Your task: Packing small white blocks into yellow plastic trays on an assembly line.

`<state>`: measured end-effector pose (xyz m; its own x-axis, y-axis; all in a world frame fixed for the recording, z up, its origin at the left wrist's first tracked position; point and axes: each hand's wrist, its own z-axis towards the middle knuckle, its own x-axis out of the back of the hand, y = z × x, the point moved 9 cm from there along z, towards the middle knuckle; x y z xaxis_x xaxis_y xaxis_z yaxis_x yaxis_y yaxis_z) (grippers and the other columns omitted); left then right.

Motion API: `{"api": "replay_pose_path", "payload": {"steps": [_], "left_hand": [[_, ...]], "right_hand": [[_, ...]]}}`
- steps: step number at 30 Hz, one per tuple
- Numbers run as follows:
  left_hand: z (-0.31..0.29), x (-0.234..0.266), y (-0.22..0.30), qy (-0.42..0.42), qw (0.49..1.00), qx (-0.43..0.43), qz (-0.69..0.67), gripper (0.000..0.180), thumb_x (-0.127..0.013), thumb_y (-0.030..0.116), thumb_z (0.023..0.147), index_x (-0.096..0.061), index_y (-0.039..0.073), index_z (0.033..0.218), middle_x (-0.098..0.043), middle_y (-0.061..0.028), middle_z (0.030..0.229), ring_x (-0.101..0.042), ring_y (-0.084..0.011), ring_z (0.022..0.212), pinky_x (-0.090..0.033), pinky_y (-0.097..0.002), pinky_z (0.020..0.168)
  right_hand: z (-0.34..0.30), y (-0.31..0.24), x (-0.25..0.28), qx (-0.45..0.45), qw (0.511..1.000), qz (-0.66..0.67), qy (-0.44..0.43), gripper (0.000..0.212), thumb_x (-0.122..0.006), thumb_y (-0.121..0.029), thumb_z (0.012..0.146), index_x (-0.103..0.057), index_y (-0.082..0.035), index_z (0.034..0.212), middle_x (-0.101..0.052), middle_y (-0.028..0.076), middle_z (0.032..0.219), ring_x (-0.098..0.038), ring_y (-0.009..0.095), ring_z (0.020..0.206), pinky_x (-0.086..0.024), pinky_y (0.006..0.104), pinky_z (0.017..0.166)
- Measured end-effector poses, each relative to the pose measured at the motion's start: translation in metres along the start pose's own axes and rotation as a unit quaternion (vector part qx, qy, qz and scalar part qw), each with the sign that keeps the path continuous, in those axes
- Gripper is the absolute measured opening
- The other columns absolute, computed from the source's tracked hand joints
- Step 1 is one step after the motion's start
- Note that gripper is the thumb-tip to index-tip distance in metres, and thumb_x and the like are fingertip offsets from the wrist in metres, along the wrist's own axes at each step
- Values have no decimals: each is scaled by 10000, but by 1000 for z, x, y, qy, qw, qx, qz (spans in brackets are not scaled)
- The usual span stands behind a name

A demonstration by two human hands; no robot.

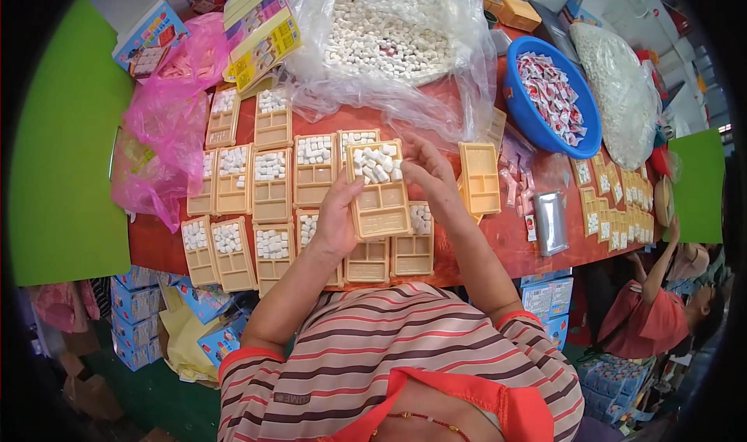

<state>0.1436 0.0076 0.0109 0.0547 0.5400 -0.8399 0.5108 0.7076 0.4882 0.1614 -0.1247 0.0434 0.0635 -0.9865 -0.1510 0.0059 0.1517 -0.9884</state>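
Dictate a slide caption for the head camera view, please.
Left hand holding a beige tray of white pieces, right hand beside it, over more trays on a red table.

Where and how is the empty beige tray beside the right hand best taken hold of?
Probably at the near short rim of the empty beige tray, the right hand coming from the near side: there the edge is straight and looks narrow enough to pinch, without reaching across the compartments.

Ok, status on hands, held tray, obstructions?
Left hand holding tray. Right hand at its upper right edge, contact unclear. White pieces in top compartment. Other trays beneath.
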Motion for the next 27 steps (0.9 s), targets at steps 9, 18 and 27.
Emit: {"api": "replay_pose_path", "payload": {"steps": [9,18,27], "left_hand": [[-4,11,2,15,1000,-9,-9,400,-422,83,942,-398,12,1335,-558,-142,1239,-587,-238,1102,-496,-380,947],[12,14,31,8,999,-35,2,395,-430,112,946,-395,19,1329,-565,-132,1215,-580,-226,1096,-487,-379,943],[16,48,88,122,973,-178,80,487,-511,139,929,-350,-1,1367,-521,-140,1240,-549,-189,1065,-452,-321,902]], "right_hand": [[0,20,-13,-118,990,74,-17,503,-561,-100,871,-428,25,1339,-573,-6,947,-520,47,786,-416,192,664],[41,23,-27,-99,993,42,-40,564,-549,-56,813,-416,33,1354,-574,-8,852,-506,50,683,-398,194,565],[105,43,-33,-95,994,47,-29,540,-539,-41,812,-423,38,1333,-602,34,870,-557,71,695,-429,198,575]]}}
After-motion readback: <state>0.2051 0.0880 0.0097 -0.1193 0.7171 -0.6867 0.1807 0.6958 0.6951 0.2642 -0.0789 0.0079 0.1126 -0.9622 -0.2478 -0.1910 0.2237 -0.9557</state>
